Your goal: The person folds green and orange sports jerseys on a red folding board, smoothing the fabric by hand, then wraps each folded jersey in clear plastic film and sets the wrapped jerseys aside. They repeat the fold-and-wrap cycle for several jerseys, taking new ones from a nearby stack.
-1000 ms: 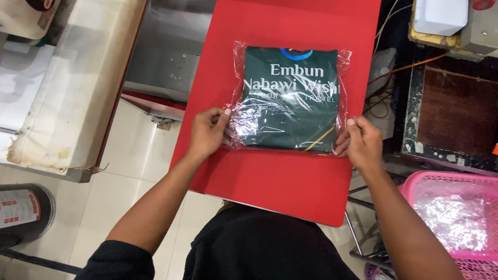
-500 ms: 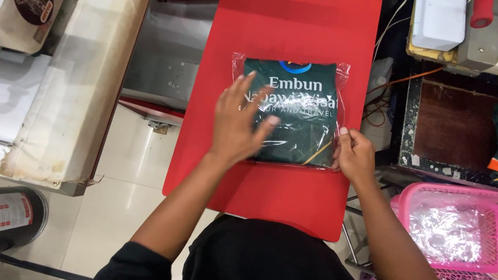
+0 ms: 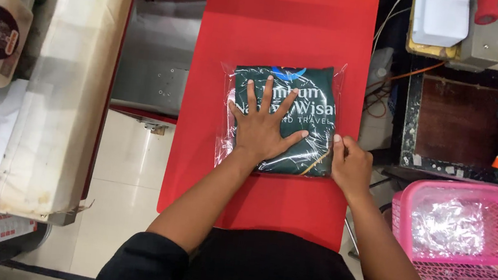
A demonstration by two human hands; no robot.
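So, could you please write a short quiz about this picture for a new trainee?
1. True or false: the left hand lies flat, fingers spread, on the bagged green garment.
2. Where is the right hand? A) in the pink basket B) at the bag's lower right corner C) on the white box
3. What colour is the board under the bag?

Key: 1 true; 2 B; 3 red.

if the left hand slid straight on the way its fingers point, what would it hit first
The left hand lies flat on the bagged green garment, fingers pointing away from the person. Going on, it would cross the bag's far edge onto the bare red board; nothing else shows in that line.
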